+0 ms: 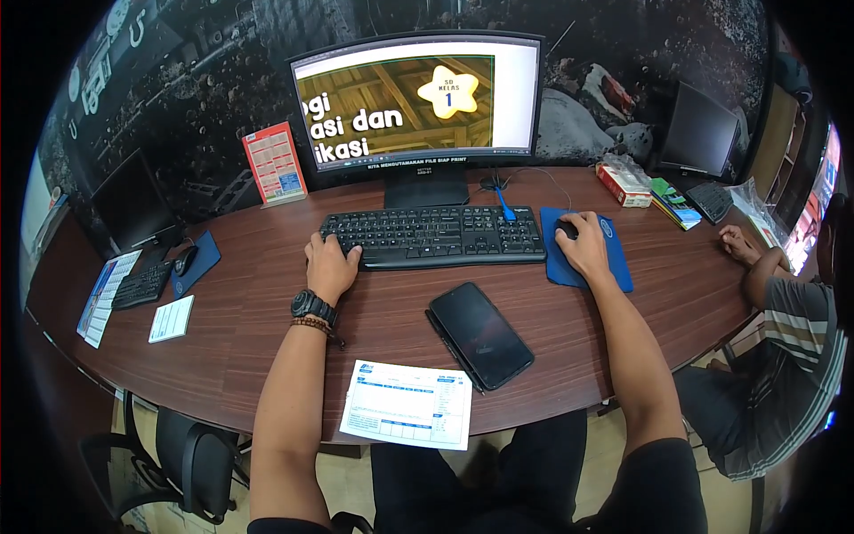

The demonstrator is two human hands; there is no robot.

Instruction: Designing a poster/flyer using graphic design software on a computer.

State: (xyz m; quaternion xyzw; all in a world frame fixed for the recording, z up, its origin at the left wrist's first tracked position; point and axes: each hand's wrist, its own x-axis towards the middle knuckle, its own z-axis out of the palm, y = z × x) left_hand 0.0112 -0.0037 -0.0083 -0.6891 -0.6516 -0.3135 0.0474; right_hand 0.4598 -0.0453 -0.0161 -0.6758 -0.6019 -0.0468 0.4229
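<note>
My left hand (332, 267) rests on the left end of a black keyboard (418, 233), fingers stretched over its corner keys; a black watch (313, 307) and a beaded bracelet are on that wrist. My right hand (587, 251) is curled over a dark computer mouse (567, 230) on a blue mouse pad (618, 258). Behind the keyboard a curved monitor (418, 107) is lit with a wooden-patterned page bearing white lettering and a yellow star. Between my forearms lie a black phone (483, 334) and a printed form (406, 405) overhanging the desk's front edge.
A red-and-white desk calendar (275, 165) stands left of the monitor. Farther left are a dark monitor (138, 200), a second keyboard (142, 285) and a notepad (171, 319). A red-and-white box (624, 182) sits at the right. Another person (783, 356) leans on the right edge. An office chair (196, 454) stands lower left.
</note>
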